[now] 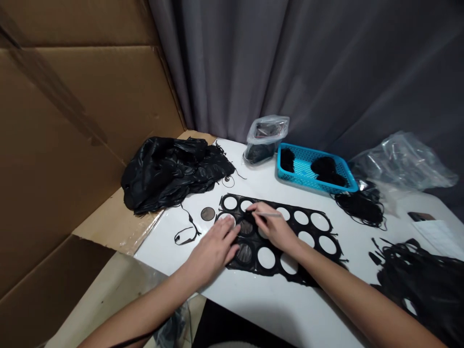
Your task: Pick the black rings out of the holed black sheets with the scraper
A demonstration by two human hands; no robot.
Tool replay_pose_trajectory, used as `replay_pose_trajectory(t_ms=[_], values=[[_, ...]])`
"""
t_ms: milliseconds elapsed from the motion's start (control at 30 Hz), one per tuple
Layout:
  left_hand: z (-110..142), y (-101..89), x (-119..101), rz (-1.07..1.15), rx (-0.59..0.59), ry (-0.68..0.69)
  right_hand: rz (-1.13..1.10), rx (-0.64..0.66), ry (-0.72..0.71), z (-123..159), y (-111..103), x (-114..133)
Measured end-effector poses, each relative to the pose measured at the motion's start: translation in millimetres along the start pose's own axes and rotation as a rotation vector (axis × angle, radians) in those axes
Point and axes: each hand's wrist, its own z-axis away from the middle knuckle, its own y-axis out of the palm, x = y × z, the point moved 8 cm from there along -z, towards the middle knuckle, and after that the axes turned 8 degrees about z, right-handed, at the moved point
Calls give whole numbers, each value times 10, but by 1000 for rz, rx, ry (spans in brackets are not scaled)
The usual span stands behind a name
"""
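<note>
A black sheet [254, 251] with rows of round holes lies flat on the white table. Most holes show the white tabletop, while a few at the left are filled with dark, sheer discs. My left hand [216, 241] rests on the sheet's left part, fingers stretched out and lying flat. Pinched in my right hand [272, 227] is a slim grey pen-like tool [267, 214], its exact kind unclear; its tip is over the upper rows, hidden by the fingers. Beside the sheet's left edge sits a loose dark round disc [208, 214].
Crumpled black material [174, 169] is heaped at the back left, near a cardboard wall [72, 121]. A blue basket [302, 184] with black bundles and a plastic bag [266, 140] stand behind. Black scraps [424, 285] and cord [362, 210] lie right. Thin offcuts [186, 234] lie left.
</note>
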Motion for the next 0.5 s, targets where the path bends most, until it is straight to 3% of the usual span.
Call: replay_pose_trajectory(t_ms=[133, 500], values=[[154, 129, -215, 28, 84, 9, -64, 125, 8, 249, 209, 129], [186, 153, -184, 47, 97, -12, -73, 185, 9, 252, 277, 132]])
